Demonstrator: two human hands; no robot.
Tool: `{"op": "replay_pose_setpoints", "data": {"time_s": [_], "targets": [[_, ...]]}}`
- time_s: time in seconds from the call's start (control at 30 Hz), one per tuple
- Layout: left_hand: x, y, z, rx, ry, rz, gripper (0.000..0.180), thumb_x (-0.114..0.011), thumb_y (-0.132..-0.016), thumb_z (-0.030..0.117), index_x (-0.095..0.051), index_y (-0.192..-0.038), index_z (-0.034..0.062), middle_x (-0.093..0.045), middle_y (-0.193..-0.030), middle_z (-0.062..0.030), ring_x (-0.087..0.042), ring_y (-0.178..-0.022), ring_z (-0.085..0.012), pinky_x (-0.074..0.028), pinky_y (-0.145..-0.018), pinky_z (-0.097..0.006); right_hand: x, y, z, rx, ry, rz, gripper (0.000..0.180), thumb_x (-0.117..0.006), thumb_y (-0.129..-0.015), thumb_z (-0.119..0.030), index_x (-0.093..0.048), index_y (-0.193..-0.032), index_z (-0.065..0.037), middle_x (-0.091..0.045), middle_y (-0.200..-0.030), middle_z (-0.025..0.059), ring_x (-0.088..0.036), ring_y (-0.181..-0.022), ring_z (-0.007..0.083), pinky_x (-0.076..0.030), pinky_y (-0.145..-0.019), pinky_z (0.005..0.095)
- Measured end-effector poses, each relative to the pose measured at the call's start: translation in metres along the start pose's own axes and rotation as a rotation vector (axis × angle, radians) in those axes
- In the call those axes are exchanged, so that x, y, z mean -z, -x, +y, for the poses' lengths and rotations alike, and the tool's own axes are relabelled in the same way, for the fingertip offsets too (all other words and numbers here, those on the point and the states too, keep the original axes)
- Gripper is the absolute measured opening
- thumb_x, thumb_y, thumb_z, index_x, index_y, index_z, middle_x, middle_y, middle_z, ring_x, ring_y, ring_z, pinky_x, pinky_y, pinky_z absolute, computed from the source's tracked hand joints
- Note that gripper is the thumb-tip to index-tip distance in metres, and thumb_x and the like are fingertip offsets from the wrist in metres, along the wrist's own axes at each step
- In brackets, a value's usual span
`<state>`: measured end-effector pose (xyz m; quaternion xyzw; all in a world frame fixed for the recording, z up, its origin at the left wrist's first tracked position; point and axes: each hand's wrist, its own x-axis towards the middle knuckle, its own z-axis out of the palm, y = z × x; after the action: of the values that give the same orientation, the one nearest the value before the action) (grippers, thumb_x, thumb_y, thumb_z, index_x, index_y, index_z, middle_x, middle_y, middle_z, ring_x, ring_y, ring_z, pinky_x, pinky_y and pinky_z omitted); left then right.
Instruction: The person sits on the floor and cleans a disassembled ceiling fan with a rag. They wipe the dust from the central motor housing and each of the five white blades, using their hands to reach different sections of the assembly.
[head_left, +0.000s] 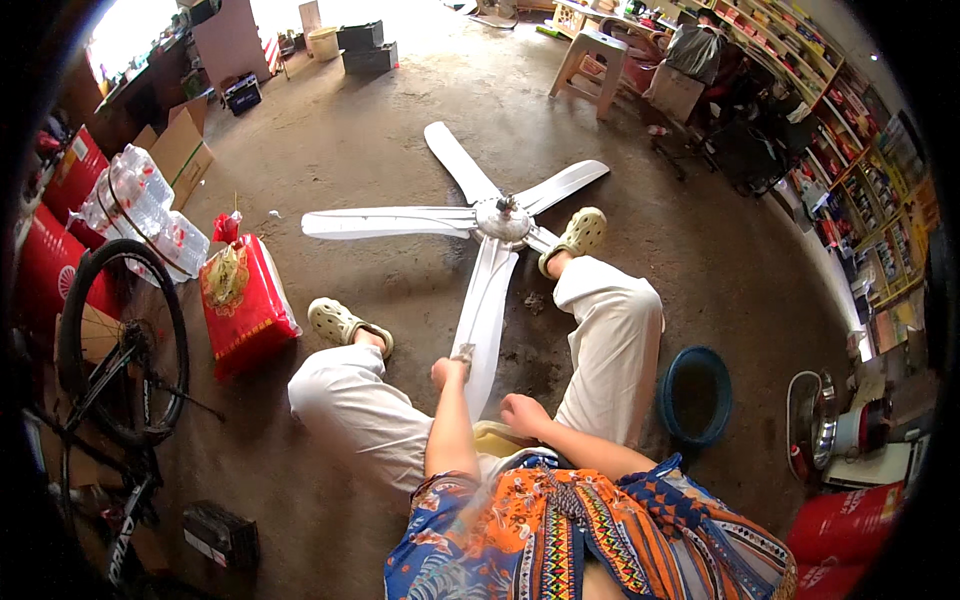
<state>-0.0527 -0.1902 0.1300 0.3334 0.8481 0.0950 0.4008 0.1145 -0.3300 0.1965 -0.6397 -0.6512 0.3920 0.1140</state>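
A white ceiling fan (500, 222) lies on the floor in front of me, its several long blades spread around a round metal hub. One blade (490, 330) points back toward me between my legs. My left hand (449, 373) is closed on a small greyish rag (463, 353), pressed against the left edge of this blade. Beside the blade's near end, close to my right thigh, my right hand (525, 413) is loosely curled, with nothing visible in it. My right clog (578, 238) rests by the hub, over another blade.
At left are a red bag (247, 305), wrapped plastic bottles (140, 210), a bicycle wheel (125, 340) and a dark box (220, 535). A blue basin (695, 397) stands right of my knee. Farther off are a plastic stool (590, 72) and stocked shelves (870, 220).
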Motion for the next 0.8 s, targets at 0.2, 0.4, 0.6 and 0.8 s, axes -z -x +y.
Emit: {"op": "replay_pose_setpoints", "data": {"time_s": [0.2, 0.4, 0.6, 0.8], "targets": [[0.004, -0.014, 0.000, -0.037, 0.016, 0.050, 0.033, -0.069, -0.080, 0.025, -0.073, -0.103, 0.0015, -0.070, -0.107, -0.0208, -0.067, -0.103, -0.0352, -0.054, -0.087, -0.044, -0.022, -0.019, 0.012, -0.173, -0.067, 0.225, 0.045, -0.071, -0.084, -0.028, -0.058, -0.115, 0.001, -0.065, -0.105, 0.0198, -0.064, -0.098, 0.0334, -0.051, -0.087, 0.0407], [0.002, -0.019, 0.009, -0.130, 0.293, -0.075, 0.037, -0.072, -0.074, 0.028, -0.073, -0.098, -0.0003, -0.070, -0.103, -0.0229, -0.068, -0.101, -0.0338, -0.052, -0.086, -0.044, -0.038, -0.028, 0.032, -0.318, -0.225, 0.149, 0.047, -0.070, -0.087, -0.036, -0.058, -0.110, 0.003, -0.067, -0.105, 0.0181, -0.065, -0.096, 0.0263, -0.051, -0.085, 0.0370], [-0.021, -0.013, 0.014, -0.276, 0.461, -0.340, 0.021, -0.065, -0.081, 0.003, -0.074, -0.100, 0.0006, -0.071, -0.089, -0.0060, -0.065, -0.077, -0.0143, -0.051, -0.068, -0.030, -0.040, -0.050, 0.051, -0.522, -1.051, 0.181, 0.045, -0.051, -0.099, -0.048, -0.058, -0.103, -0.004, -0.063, -0.091, 0.0030, -0.059, -0.079, 0.0132, -0.049, -0.067, 0.0275], [-0.017, -0.020, -0.009, -0.338, 0.393, -0.360, 0.025, -0.066, -0.076, 0.013, -0.076, -0.098, 0.0051, -0.074, -0.090, -0.0165, -0.071, -0.084, -0.0220, -0.053, -0.078, -0.035, -0.028, -0.046, 0.025, -0.609, -1.292, 0.064, 0.043, -0.051, -0.098, -0.049, -0.057, -0.104, -0.006, -0.063, -0.089, 0.0029, -0.060, -0.078, 0.0127, -0.050, -0.068, 0.0261]]}}
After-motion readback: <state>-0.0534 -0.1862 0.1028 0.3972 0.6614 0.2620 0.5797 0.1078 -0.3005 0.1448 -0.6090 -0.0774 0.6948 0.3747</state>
